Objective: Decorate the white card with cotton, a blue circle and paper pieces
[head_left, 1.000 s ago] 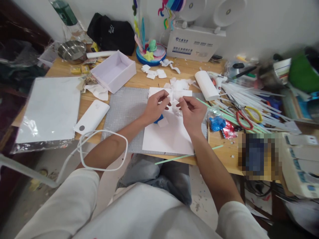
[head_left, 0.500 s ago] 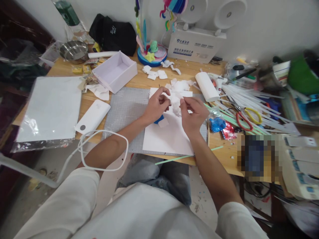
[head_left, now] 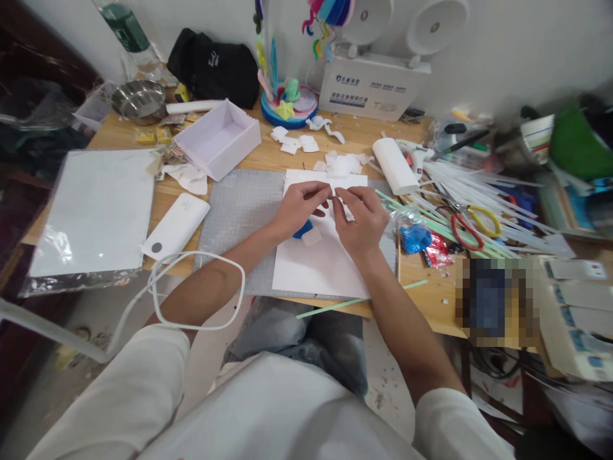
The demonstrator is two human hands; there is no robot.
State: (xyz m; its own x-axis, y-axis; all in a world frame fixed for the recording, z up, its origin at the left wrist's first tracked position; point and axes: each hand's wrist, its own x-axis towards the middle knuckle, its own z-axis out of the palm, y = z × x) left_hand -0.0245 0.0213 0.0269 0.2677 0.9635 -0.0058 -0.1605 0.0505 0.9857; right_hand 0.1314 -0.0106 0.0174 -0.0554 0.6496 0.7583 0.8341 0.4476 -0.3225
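Observation:
My left hand (head_left: 304, 206) and my right hand (head_left: 360, 220) meet fingertip to fingertip above a white sheet of paper (head_left: 306, 271). Both are pinched closed; whatever lies between the fingertips is too small to make out. Under the left hand a blue piece (head_left: 302, 229) and a small white scrap (head_left: 312, 237) rest on the sheet. The sheet lies on a grey cutting mat (head_left: 234, 220). Thin white tissue pieces (head_left: 342, 164) are spread just beyond the hands.
A lilac open box (head_left: 220, 137) and a white power bank (head_left: 176, 227) are on the left. To the right are a white roll (head_left: 395, 166), scissors (head_left: 467, 230), many white strips (head_left: 507, 207) and a blue packet (head_left: 416, 238). A white cable (head_left: 201, 327) loops over my left forearm.
My hands have come together, the right moving left to meet the left. The pale, wispy material seen between them earlier is now mostly out of sight. The view has shifted slightly.

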